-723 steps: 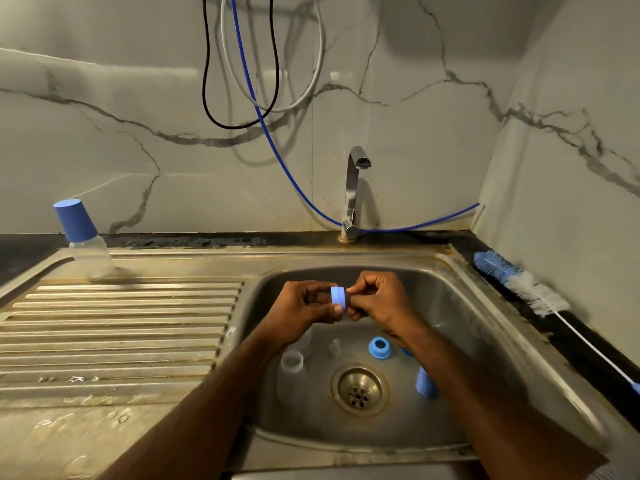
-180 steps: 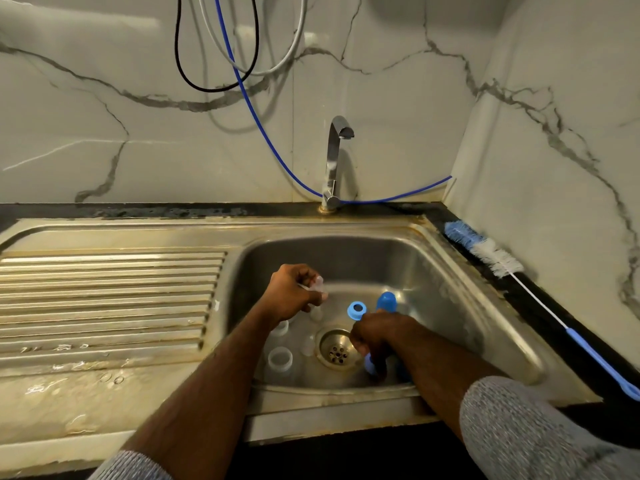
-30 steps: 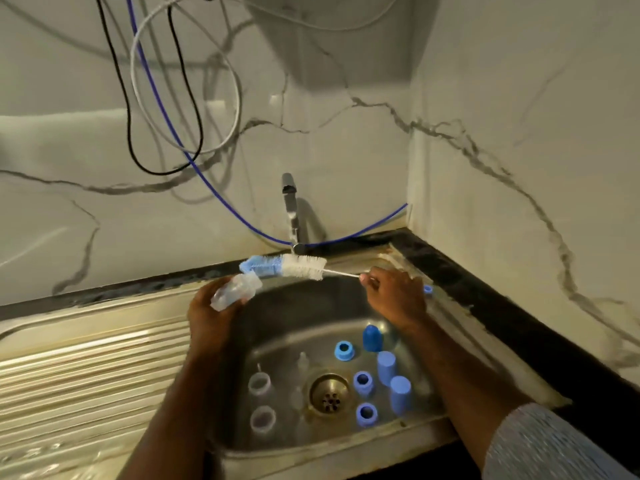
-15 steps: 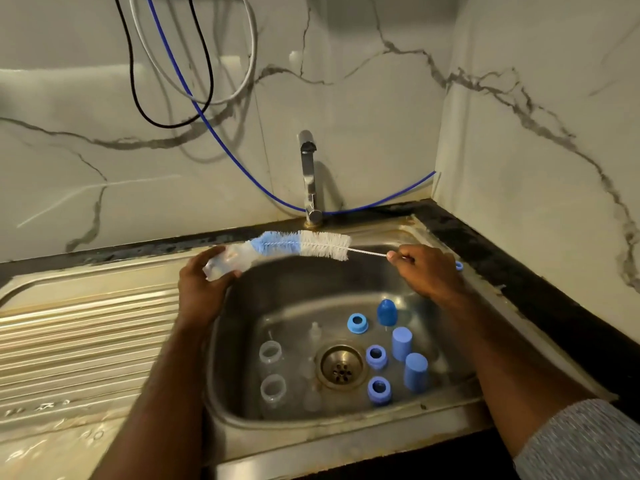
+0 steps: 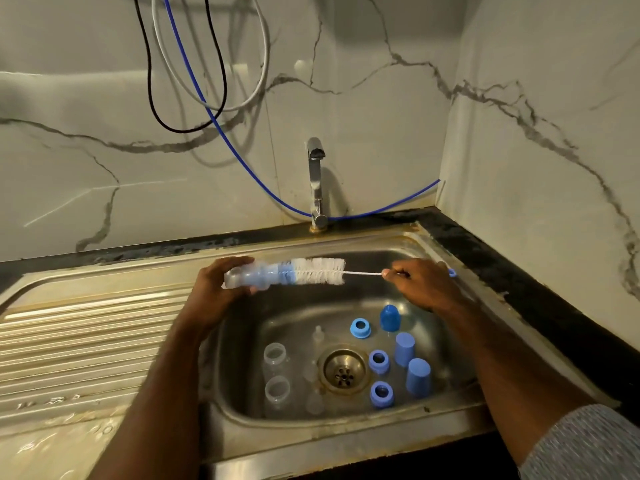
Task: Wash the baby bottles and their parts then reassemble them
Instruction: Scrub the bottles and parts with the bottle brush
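a bottle (image 5: 244, 278) lies on its side in the left hand (image 5: 214, 292), up over the left edge of the sink (image 5: 460, 341). the fingers and thumb curl round it. a brush (image 5: 311, 271) goes into its mouth from the right. the blue tip is inside the bottle and the white part sticks out. the right hand (image 5: 420, 285) pinches the thin wire of the brush, with the fingers curled. both hands are up over the back of the bowl.

down in the bowl, two more clear bottles (image 5: 276, 372) stand at the left, mouths up, one in front of the other. small clear teats (image 5: 317, 336) sit between them and the drain (image 5: 343, 370). to the right of the drain are three blue rings (image 5: 379, 362) and three blue caps (image 5: 405, 348). one darker cap is at the back, near a ring.

the sink is shiny steel with brown marks round the edge. a ribbed rack (image 5: 79, 341) is on its left and looks wet near the front. a dark counter (image 5: 512, 271) runs behind and along the right. a steel tap (image 5: 316, 181) stands at the back. the walls (image 5: 540, 140) are white stone with grey lines and meet in a corner at the right. black, white and blue cords (image 5: 207, 81) hang down the back wall. the blue one runs behind the tap to the corner.
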